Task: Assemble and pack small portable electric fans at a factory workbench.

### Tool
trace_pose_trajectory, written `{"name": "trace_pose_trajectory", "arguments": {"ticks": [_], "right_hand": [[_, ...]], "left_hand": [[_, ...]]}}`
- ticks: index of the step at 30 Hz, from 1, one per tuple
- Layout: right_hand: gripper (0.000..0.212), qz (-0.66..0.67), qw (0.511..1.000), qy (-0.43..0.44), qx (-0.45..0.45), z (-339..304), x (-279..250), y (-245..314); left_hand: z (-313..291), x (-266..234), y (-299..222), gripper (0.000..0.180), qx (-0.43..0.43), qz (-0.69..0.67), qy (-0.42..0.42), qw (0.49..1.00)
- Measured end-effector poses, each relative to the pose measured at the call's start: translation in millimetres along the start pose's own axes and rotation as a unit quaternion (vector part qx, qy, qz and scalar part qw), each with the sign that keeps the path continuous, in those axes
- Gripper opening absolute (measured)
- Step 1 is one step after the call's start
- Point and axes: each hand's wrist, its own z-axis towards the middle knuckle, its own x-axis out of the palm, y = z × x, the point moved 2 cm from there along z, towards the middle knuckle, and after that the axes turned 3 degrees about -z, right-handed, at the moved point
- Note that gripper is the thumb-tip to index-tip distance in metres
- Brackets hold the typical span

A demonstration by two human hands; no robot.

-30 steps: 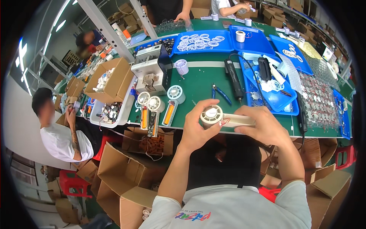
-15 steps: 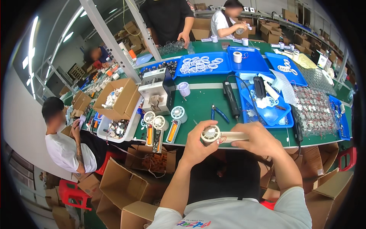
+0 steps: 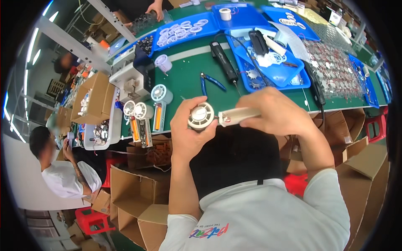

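Observation:
My left hand (image 3: 187, 125) is closed round the round, slotted head of a cream handheld fan (image 3: 201, 116). The fan's handle (image 3: 240, 116) points right, with my right hand (image 3: 272, 109) closed on it; thin reddish wires show at its end near the head. I cannot tell whether head and handle are firmly joined. Blue-handled cutters (image 3: 212, 81) lie on the green table just beyond my hands. A black electric screwdriver (image 3: 224, 62) lies to their right. Several similar fans with open handles (image 3: 142, 111) and orange batteries inside lie left of my left hand.
A grey-and-black machine (image 3: 132, 81) and a lilac round part (image 3: 163, 63) stand at left. Beyond are blue trays, one with white rings (image 3: 182, 32), another with mixed parts (image 3: 272, 85). Bubble-wrapped parts (image 3: 331, 69) lie at right. Cardboard boxes (image 3: 134, 188) stand below the table; a person sits at left.
My view has tilted down and shifted right. The fan has turned slightly, its handle now angled a little upward to the right. My right hand has moved further over the handle.

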Motion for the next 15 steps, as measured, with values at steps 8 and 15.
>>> {"name": "trace_pose_trajectory", "arguments": {"ticks": [8, 15], "right_hand": [[0.028, 0.069, 0.997, -0.041, -0.003, -23.5, -11.5, 2.4], [0.028, 0.122, 0.984, -0.114, 0.063, -37.6, -3.6, -1.1]], "left_hand": [[3.0, -21.7, 7.5, 0.05, 0.003, -0.047, -0.026, 0.999], [2.9, -7.2, 13.6, 0.044, 0.018, 0.024, -0.064, 0.997]]}}
